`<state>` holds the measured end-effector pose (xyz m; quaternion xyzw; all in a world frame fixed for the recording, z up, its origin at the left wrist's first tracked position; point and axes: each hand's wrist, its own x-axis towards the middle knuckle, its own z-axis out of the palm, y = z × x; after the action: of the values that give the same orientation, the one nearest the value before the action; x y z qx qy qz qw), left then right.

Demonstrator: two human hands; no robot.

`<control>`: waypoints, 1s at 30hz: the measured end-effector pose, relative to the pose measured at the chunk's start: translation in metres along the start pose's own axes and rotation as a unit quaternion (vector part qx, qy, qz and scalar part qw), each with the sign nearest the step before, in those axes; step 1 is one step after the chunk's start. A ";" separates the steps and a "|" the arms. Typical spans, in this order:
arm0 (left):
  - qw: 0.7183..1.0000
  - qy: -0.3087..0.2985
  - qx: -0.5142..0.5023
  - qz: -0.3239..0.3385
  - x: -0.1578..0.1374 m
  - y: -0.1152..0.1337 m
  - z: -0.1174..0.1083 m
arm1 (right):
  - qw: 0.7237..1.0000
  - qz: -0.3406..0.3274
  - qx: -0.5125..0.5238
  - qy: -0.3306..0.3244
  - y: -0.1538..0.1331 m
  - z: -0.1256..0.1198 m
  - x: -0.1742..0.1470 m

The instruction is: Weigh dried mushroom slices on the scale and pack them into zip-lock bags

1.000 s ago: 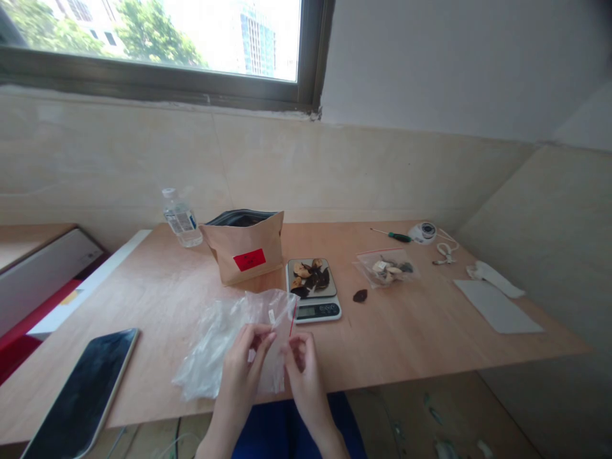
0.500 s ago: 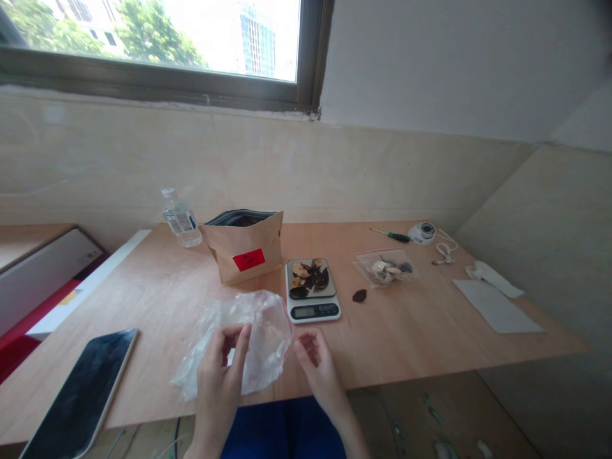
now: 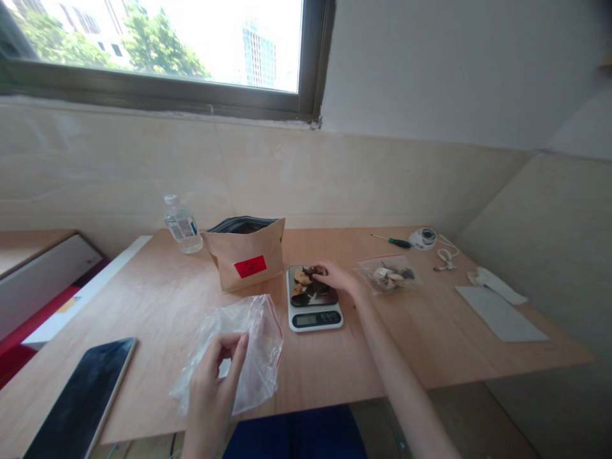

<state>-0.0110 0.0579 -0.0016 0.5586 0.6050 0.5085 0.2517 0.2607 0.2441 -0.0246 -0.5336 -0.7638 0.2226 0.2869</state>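
My left hand [image 3: 215, 376] pinches a clear zip bag [image 3: 258, 357] with a red seal line, which lies crumpled on the table and looks flat. Its mouth faces right, toward the white kitchen scale [image 3: 315, 321]. Brown and black dried pieces [image 3: 306, 290], perhaps mushrooms, are heaped on the scale's plate. My right hand [image 3: 337, 277] reaches over the plate's far right corner, its fingers closed around a dark dried piece at the heap's edge. The fingertips are partly hidden, and the scale's reading is too small to make out.
A brown paper pouch [image 3: 248, 255] stands open behind the scale, beside a water bottle [image 3: 183, 226]. Rightward lie a small bag of dried pieces [image 3: 394, 275], a screwdriver [image 3: 399, 243], a white camera [image 3: 423, 239] and a white sheet [image 3: 500, 312]. A phone [image 3: 81, 395] lies front left.
My right hand has moved from the bag's mouth forward to the scale's plate. The bag's mouth has shifted slightly left. My forearm now covers where a loose dark piece lay.
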 end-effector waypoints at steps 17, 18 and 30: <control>1.000 -0.008 0.020 0.018 0.004 0.000 0.000 | 0.995 0.074 0.035 0.065 -0.005 -0.035 -0.146; 1.000 -0.009 0.018 0.017 0.004 0.001 0.001 | 0.995 0.077 0.023 0.058 -0.007 -0.032 -0.158; 1.000 -0.021 0.016 0.009 0.000 0.005 0.000 | 0.992 0.080 -0.051 0.080 -0.007 -0.014 -0.178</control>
<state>-0.0086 0.0569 0.0027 0.5789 0.6025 0.4890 0.2503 0.3132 0.0743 -0.0457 -0.6231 -0.7037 0.1621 0.3003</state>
